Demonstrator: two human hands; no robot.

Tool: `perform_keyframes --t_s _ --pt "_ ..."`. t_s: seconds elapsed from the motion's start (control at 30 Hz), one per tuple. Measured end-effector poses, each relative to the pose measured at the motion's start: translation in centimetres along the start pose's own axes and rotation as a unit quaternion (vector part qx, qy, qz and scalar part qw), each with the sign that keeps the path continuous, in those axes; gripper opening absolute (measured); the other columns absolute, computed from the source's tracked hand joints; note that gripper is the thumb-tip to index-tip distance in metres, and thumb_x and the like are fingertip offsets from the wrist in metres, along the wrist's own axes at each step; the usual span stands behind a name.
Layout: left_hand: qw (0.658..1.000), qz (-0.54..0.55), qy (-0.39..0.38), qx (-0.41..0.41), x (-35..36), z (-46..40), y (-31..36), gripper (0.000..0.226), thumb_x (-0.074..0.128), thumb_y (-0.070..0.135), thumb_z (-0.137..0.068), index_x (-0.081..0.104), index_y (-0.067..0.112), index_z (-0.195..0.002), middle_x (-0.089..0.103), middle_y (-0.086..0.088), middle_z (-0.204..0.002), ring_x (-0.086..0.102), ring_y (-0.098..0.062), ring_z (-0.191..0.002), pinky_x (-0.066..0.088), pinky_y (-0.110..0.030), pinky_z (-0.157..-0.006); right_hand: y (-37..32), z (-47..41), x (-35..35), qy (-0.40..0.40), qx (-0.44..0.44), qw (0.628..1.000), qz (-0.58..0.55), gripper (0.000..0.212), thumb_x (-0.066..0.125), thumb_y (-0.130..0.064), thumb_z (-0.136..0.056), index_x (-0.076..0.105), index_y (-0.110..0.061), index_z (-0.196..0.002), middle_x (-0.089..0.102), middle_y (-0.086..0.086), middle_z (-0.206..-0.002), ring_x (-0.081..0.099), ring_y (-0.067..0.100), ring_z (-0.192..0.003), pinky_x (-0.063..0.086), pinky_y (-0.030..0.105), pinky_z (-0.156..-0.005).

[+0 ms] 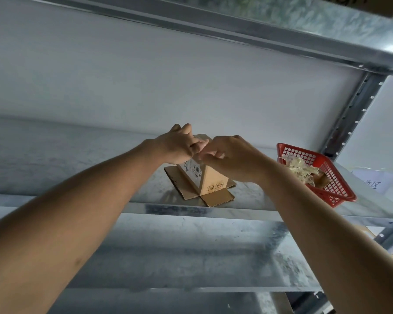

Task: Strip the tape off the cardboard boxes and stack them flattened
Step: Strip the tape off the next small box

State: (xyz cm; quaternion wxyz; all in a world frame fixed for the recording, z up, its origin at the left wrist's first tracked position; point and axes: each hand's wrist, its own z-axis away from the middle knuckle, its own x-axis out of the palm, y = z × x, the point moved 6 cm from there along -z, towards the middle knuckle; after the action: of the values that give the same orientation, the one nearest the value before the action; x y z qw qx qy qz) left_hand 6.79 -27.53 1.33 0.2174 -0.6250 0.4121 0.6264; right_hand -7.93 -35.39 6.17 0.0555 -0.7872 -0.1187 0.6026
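Forearms fill the foreground, both reaching up and forward to a small cardboard box [208, 177] standing on the galvanised metal shelf [77, 159], near its front edge. Box stands upright, bottom flaps splayed flat on the shelf around its base, shipping label [194, 169] on the left-facing side. Left hand [179, 143] sits at the box's top left, fingers curled; right hand [230, 155] at the top right, fingers curled in too, fingertips of both meeting over the top edge. Looks like a pinch on tape or a top flap, but the contact point is hidden behind the knuckles, so I can't tell which hand has the tape or whether any tape is there. Key relation: the work sits directly between the two hands, at the top of the box, long axis vertical; both hands equally close, so a peel would likely go up or toward the camera while the other hand steadies. Top of the box mostly covered by the hands. Red plastic basket [322, 175] stands on the same shelf to the right, well apart from the box, holding crumpled tape scraps [302, 169]; probable drop spot. No flattened stack in view. Paper with print at far right is cut off, unreadable.
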Motion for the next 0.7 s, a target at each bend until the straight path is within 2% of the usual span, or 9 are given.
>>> perform_keyframes --t_s 0.07,0.13,0.2,0.3,0.4,0.47,0.53,0.63,0.7 --pt "1.0 0.001 0.004 -0.003 0.0 0.1 0.0 0.036 0.023 0.052 -0.109 0.054 0.046 -0.125 0.04 -0.002 -0.12 0.032 -0.023 -0.116 0.037 -0.05 -0.105 -0.2 0.0 0.0 -0.036 -0.018 0.999 0.007 0.029 0.053 -0.055 -0.099 0.076 -0.039 -0.107 0.064 -0.03 -0.093 0.063 -0.005 -0.094 0.049 0.025 -0.075" --pt "1.0 -0.001 0.009 0.006 0.0 0.2 0.0 0.037 0.023 0.052 -0.109 0.055 0.043 -0.125 0.039 -0.002 -0.12 0.031 -0.021 -0.115 0.036 -0.048 -0.106 -0.2 0.2 -0.2 -0.06 -0.013 0.998 0.01 0.035 0.061 -0.068 -0.09 0.075 -0.042 -0.11 0.06 -0.035 -0.092 0.06 -0.012 -0.095 0.043 0.014 -0.073" --pt "1.0 -0.01 0.013 0.024 -0.1 0.3 0.4 0.041 0.024 0.047 -0.11 0.054 0.035 -0.136 0.039 -0.001 -0.114 0.027 -0.017 -0.113 0.03 -0.04 -0.104 -0.6 0.1 -0.3 -0.047 -0.009 0.998 0.051 0.045 0.071 -0.073 -0.078 0.073 -0.041 -0.111 0.062 -0.03 -0.093 0.061 -0.008 -0.091 0.047 0.019 -0.074" --pt "1.0 0.013 0.014 0.021 -0.5 0.4 0.4 0.037 0.031 0.038 -0.107 0.059 0.027 -0.129 0.038 -0.003 -0.112 0.033 -0.023 -0.119 0.029 -0.04 -0.111 -2.1 -0.5 0.4 0.031 0.001 0.982 0.188 0.033 0.081 -0.056 -0.08 0.07 -0.038 -0.105 0.066 -0.018 -0.099 0.066 0.012 -0.092 0.049 0.031 -0.071" --pt "1.0 0.018 0.002 0.025 -0.5 0.7 0.4 0.039 0.027 0.036 -0.104 0.061 0.026 -0.119 0.038 -0.004 -0.114 0.036 -0.029 -0.12 0.028 -0.043 -0.113 -3.3 -1.0 1.4 0.092 0.026 0.951 0.294 0.009 0.075 -0.025 -0.089 0.068 -0.027 -0.096 0.067 -0.005 -0.096 0.07 0.024 -0.084 0.045 0.029 -0.062" --pt "0.999 0.039 0.006 0.026 -0.6 0.7 0.3 0.036 0.024 0.039 -0.108 0.059 0.033 -0.106 0.04 -0.006 -0.12 0.034 -0.028 -0.119 0.028 -0.04 -0.11 -3.8 -0.8 1.7 0.105 0.041 0.938 0.329 0.013 0.077 -0.012 -0.081 0.069 -0.021 -0.087 0.067 -0.003 -0.082 0.069 0.024 -0.07 0.038 0.025 -0.053" --pt "0.998 0.048 0.009 0.03 -0.4 0.7 0.3 0.036 0.024 0.041 -0.109 0.059 0.035 -0.114 0.04 -0.005 -0.122 0.032 -0.026 -0.119 0.03 -0.041 -0.11 -4.6 -0.1 1.7 0.119 0.02 0.935 0.333 0.023 0.086 -0.006 -0.065 0.071 -0.019 -0.077 0.064 -0.004 -0.069 0.066 0.02 -0.056 0.029 0.02 -0.046" --pt "0.998 0.057 0.023 0.013 -0.5 0.8 0.1 0.045 0.024 0.041 -0.108 0.06 0.027 -0.131 0.042 -0.007 -0.121 0.033 -0.027 -0.116 0.033 -0.047 -0.11 -4.1 0.0 2.8 0.104 0.01 0.932 0.348 0.024 0.068 -0.014 -0.091 0.068 -0.023 -0.113 0.064 -0.005 -0.098 0.069 0.017 -0.08 0.029 0.026 -0.05" --pt "0.996 0.067 0.051 0.003 -0.7 0.6 0.1 0.047 0.023 0.035 -0.108 0.055 0.017 -0.139 0.046 -0.011 -0.127 0.036 -0.032 -0.12 0.035 -0.045 -0.104 -3.4 0.0 2.2 0.131 0.041 0.942 0.307 0.018 0.056 -0.021 -0.101 0.061 -0.02 -0.118 0.064 -0.003 -0.104 0.07 0.021 -0.087 0.038 0.03 -0.056"
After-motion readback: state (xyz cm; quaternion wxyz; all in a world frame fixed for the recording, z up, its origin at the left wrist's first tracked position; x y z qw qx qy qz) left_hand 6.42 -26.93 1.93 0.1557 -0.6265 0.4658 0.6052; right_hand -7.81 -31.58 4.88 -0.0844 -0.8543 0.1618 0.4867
